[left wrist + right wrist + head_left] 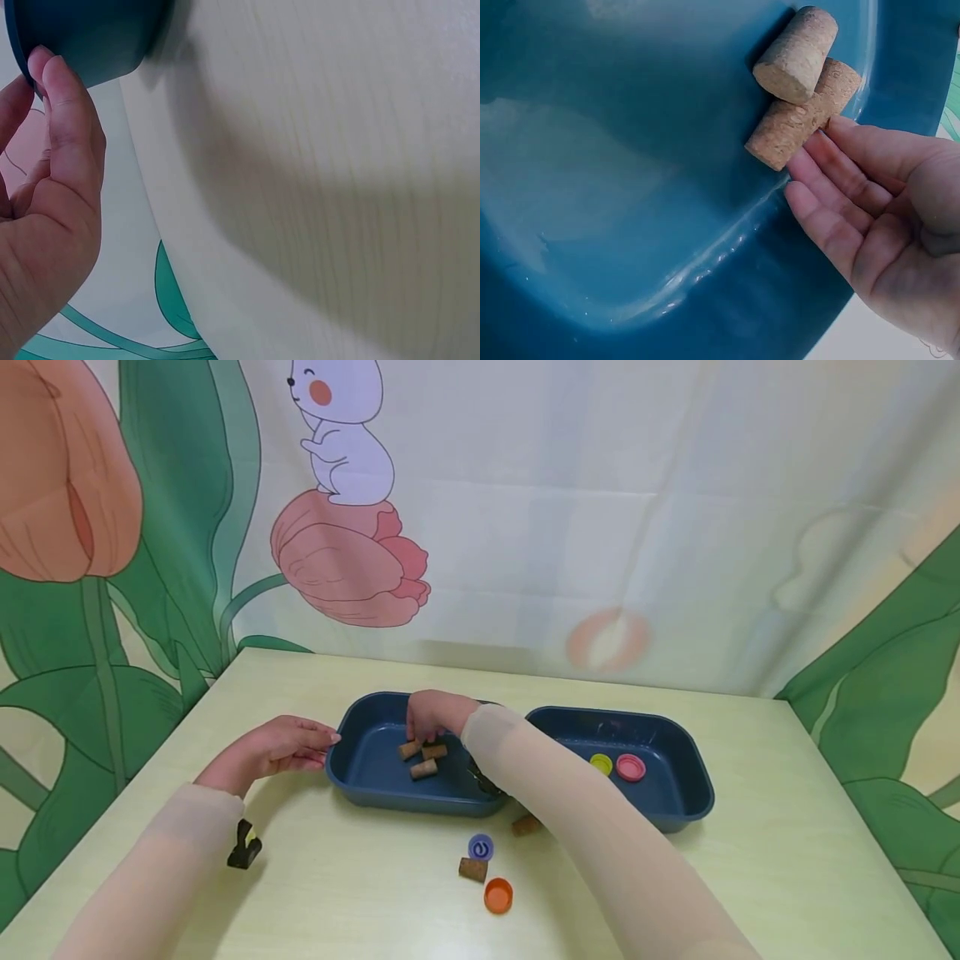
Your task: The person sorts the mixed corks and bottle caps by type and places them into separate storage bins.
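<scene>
The cork (776,135) lies in the left blue tray (420,802) against another cork (799,56), my right hand's (435,712) relaxed, nearly straight fingers touching its side. I should touch lightly, lest either roll, and let my left hand (288,747), pinching the tray's edge, steady it.

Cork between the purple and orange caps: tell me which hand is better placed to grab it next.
Probably the right hand: in the head view it is nearer that cork, while the left hand touches the end of the tray that holds other corks.
</scene>
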Demonstrator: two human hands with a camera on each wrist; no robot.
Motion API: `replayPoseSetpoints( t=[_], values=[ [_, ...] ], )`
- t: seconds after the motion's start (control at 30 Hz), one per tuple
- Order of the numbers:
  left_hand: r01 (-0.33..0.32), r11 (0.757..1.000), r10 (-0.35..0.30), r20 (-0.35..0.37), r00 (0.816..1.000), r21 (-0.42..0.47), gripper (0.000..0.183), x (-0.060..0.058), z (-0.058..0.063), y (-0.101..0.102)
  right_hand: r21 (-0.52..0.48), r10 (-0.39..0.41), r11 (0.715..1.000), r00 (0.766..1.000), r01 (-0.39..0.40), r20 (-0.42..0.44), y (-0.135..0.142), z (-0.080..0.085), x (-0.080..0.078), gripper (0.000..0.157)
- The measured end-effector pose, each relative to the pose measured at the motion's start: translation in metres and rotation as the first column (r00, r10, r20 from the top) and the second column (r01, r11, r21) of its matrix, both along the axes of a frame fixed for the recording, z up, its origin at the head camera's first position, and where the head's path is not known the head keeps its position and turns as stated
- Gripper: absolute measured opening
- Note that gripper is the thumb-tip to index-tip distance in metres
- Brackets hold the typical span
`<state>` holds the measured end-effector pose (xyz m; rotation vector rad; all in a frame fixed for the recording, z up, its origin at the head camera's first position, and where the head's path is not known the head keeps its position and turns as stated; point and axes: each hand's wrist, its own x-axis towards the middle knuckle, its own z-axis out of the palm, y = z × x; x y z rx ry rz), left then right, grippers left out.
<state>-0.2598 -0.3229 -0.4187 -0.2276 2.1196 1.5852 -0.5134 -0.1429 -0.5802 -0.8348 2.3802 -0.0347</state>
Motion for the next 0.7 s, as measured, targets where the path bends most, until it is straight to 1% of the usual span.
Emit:
replayPoseSetpoints(
  t=[0.03, 0.07, 0.1, 0.13, 0.17, 0.2, 0.23, 0.27, 0.33, 0.37, 0.4, 0.47, 0.5, 0.57, 0.7],
  values=[
    [-0.004, 1.000, 0.004, 0.001, 1.000, 0.000, 0.042, 0.000, 0.000, 0.000, 0.007, -0.006, 1.000, 1.000, 0.006, 0.013, -0.002, -0.006, -0.006, 0.015],
    [-0.004, 1.000, 0.004, 0.001, 1.000, 0.000, 0.042, 0.000, 0.000, 0.000, 0.002, -0.011, 1.000, 0.999, 0.011, 0.030, -0.001, -0.006, -0.007, 0.015],
    [-0.003, 1.000, 0.003, 0.000, 1.000, 0.001, 0.042, 0.000, -0.001, -0.001, 0.002, -0.012, 1.000, 0.999, 0.012, 0.033, 0.000, 0.000, -0.003, 0.015],
    [-0.002, 1.000, 0.002, 0.000, 1.000, 0.002, 0.042, 0.000, -0.001, -0.001, 0.022, -0.036, 0.999, 0.999, 0.036, 0.011, 0.003, 0.021, 0.019, 0.016],
    [-0.003, 1.000, 0.003, 0.000, 1.000, 0.004, 0.042, -0.001, -0.001, -0.001, 0.028, -0.052, 0.998, 0.999, 0.051, 0.008, 0.007, 0.040, 0.035, 0.018],
    [-0.002, 1.000, 0.002, 0.000, 1.000, 0.008, 0.041, -0.001, -0.001, -0.001, 0.040, -0.061, 0.997, 0.998, 0.061, 0.006, 0.013, 0.070, 0.061, 0.022],
    [-0.001, 1.000, 0.001, -0.001, 1.000, 0.007, 0.041, -0.001, -0.002, -0.001, 0.033, -0.066, 0.997, 0.998, 0.065, 0.008, 0.020, 0.094, 0.083, 0.024],
    [0.001, 1.000, -0.001, -0.002, 1.000, 0.009, 0.041, -0.001, -0.002, -0.002, 0.017, -0.064, 0.998, 0.998, 0.063, 0.026, 0.023, 0.105, 0.089, 0.024],
    [0.002, 1.000, -0.002, -0.004, 1.000, 0.007, 0.039, -0.001, -0.003, -0.002, 0.013, -0.060, 0.998, 0.997, 0.060, 0.041, 0.034, 0.146, 0.123, 0.028],
    [0.002, 1.000, -0.002, -0.004, 1.000, 0.004, 0.039, -0.002, -0.003, -0.001, -0.015, -0.039, 0.999, 0.997, 0.040, 0.070, 0.039, 0.154, 0.125, 0.027],
    [0.003, 1.000, -0.003, -0.006, 1.000, 0.004, 0.039, -0.002, -0.003, -0.002, -0.027, -0.025, 0.999, 0.997, 0.026, 0.070, 0.043, 0.165, 0.133, 0.028],
    [0.005, 1.000, -0.005, -0.008, 1.000, 0.003, 0.039, -0.003, -0.004, -0.001, -0.053, -0.001, 0.999, 0.997, 0.004, 0.071, 0.048, 0.174, 0.138, 0.027],
    [0.005, 1.000, -0.005, -0.009, 1.000, 0.001, 0.038, -0.003, -0.004, -0.001, -0.053, 0.003, 0.999, 0.998, 0.000, 0.055, 0.052, 0.192, 0.153, 0.030],
    [0.005, 1.000, -0.005, -0.010, 1.000, 0.001, 0.040, -0.002, -0.004, -0.001, -0.083, 0.023, 0.996, 0.998, -0.018, 0.055, 0.056, 0.198, 0.155, 0.029],
    [0.000, 1.000, 0.000, -0.013, 1.000, -0.004, 0.040, -0.001, -0.004, -0.002, -0.099, 0.069, 0.993, 0.997, -0.066, 0.028, 0.060, 0.213, 0.158, 0.030]
  ],
)
